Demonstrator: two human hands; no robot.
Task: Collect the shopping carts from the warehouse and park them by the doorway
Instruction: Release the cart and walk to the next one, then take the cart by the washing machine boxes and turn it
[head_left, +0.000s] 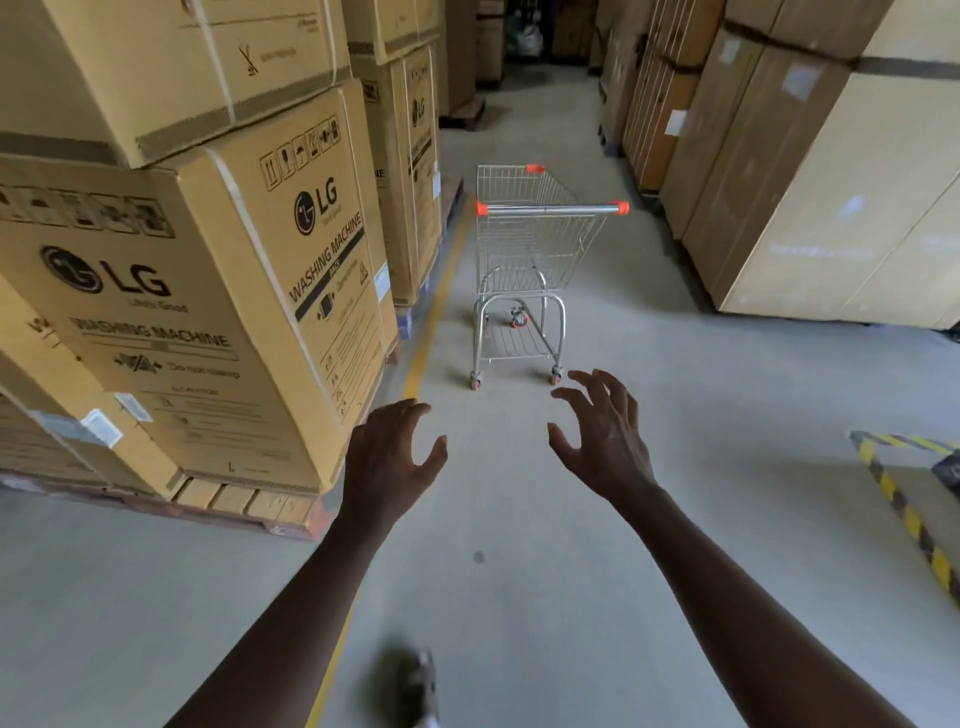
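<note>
A silver wire shopping cart (524, 260) with orange handle ends stands alone in the aisle ahead, its handle bar (550, 209) facing me. My left hand (389, 462) and my right hand (602, 431) are stretched forward, fingers spread and curled, holding nothing. Both hands are short of the cart and touch nothing; the right fingertips sit just below its rear right wheel in the picture.
Stacked washing-machine boxes (208, 270) on wooden pallets (244, 506) line the left of the aisle. Tall cartons (810, 171) line the right. A yellow floor line (431, 332) runs along the left, and black-and-yellow hazard tape (904, 514) lies at the right. My foot (415, 686) shows at the bottom.
</note>
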